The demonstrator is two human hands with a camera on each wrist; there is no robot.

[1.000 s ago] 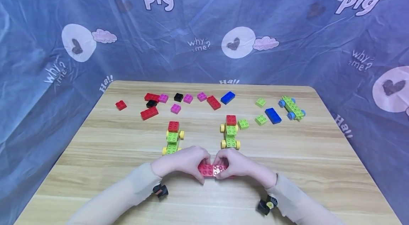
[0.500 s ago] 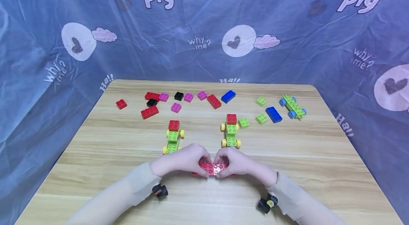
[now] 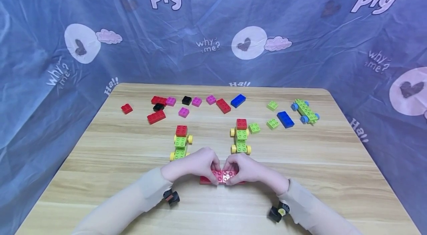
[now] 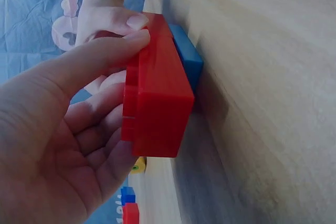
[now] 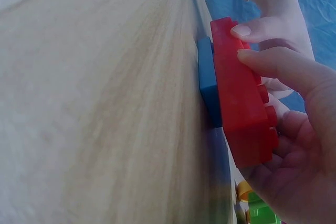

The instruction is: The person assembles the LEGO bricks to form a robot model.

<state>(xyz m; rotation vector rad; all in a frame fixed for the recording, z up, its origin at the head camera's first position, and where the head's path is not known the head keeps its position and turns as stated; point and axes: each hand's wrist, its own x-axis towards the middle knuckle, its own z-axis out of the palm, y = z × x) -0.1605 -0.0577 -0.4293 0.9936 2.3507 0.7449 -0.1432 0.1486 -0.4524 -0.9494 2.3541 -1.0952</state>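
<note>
Two glossy red bricks [image 3: 222, 176], studs up and smooth-sided, meet end to end over the worktop [image 3: 213, 212]. The left hand [image 3: 203, 164] pinches the left one, the right hand [image 3: 245, 170] the right. Both wrist views show a blue piece [image 4: 188, 59] beneath the red bricks, hidden in the head view, which instead shows two yellow-wheeled green cars [image 3: 241, 148] beyond them, red-topped.

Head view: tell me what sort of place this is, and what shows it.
Probably a small recording setup for tabletop play: toy bricks lie on a wood-grained table, a printed blue cloth hangs behind and beside it, and there are two wrist-worn cameras.
</note>
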